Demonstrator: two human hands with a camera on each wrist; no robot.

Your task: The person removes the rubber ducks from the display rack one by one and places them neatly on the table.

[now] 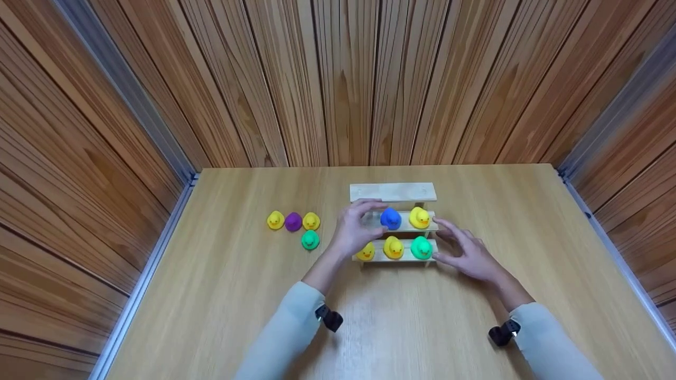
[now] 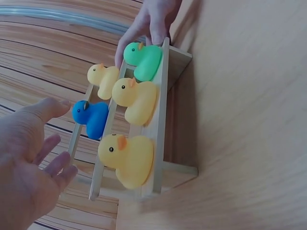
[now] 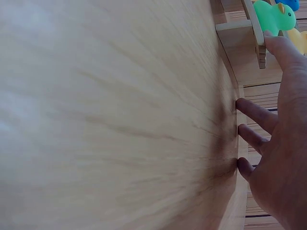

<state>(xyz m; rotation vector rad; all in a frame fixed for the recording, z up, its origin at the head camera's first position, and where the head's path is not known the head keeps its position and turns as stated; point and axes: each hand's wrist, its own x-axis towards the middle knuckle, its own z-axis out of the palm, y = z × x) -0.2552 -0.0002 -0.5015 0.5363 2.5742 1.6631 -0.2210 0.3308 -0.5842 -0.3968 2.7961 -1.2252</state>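
- Plank walls (image 1: 343,79), wood-grained, along the top and both sides of the head view.
- Table (image 1: 232,327), pale wood, across the middle and bottom of that view.
- Metal rails (image 1: 131,301), sloping along the table's left and right edges.
- Sleeves (image 1: 285,327), light-coloured, entering from the bottom.
- Three-step wooden rack (image 1: 393,191), right of centre.
- Right hand (image 1: 472,258), at the rack's right end: fingers spread, thumb against the lower step's end, nothing gripped.
- Left hand (image 1: 355,228), at the rack's left side: fingers loosely curved and well parted, nothing gripped, thumb just beside the blue duck (image 1: 391,218).
- Black wrist devices (image 1: 330,317), one at each cuff, lower centre and lower right.
- On the middle step, right of centre: blue duck, then a yellow duck (image 1: 420,217).
- On the lower step, left to right: two yellow ducks (image 1: 393,248), one green duck (image 1: 421,248).
- Left of the rack, on the table: a row of yellow, purple and yellow ducks (image 1: 293,222), with another green duck (image 1: 310,240) just below the row's right end.
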